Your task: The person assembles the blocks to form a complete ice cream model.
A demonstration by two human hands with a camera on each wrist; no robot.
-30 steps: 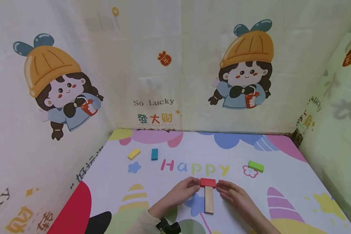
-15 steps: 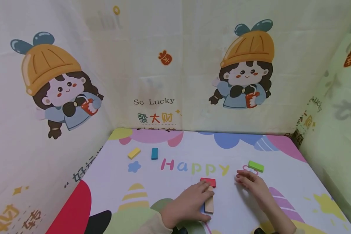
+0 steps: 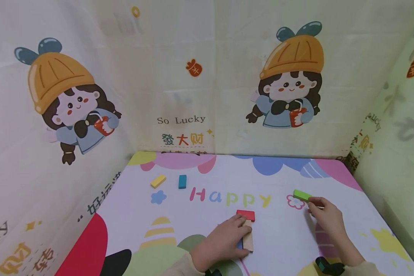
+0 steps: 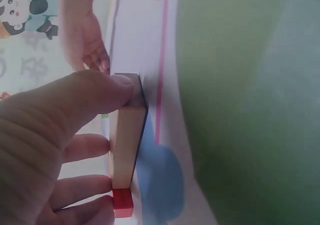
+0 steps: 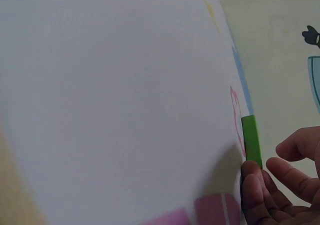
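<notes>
Right hand reaches the green block; left hand steadies the wooden one

Head view: the step in hand looks like fetching the green block (image 3: 301,195); the right hand (image 3: 327,218) has its fingers at the block's near right end, while the left hand (image 3: 224,243) covers part of the wooden block (image 3: 248,239), with the red block (image 3: 245,215) across its far end; the next move probably calls for a firm pinch on the green block, the left hand keeping the pair lined up; half a second ago the right hand was short of the green block, and now it touches it; the yellow block (image 3: 158,181) and blue block (image 3: 182,181) lie untouched on the table (image 3: 276,237).

Left wrist view: the thumb rests at the wooden block's near end, the bent fingers reaching along to the red block; they hold loosely.

Right wrist view: the fingers are partly bent at the green block's end, some clear of it; whether they pinch it, I cannot tell.
</notes>
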